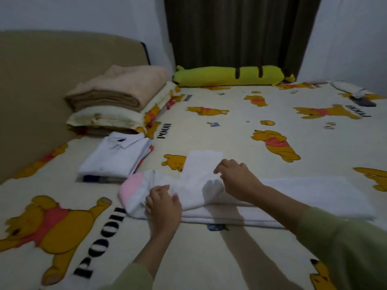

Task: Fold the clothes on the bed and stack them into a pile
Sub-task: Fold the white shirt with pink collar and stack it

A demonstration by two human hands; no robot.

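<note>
Shirt [209,197] is spread flat on the bed [230,130] just right of the pile [115,158], left hand [163,204] gripping the pink-collared end, right hand [236,178] pinching the sleeve, probably so it stays put while folding.

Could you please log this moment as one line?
stage: folding | left hand: grips white garment | right hand: on garment | pile: beside
</note>
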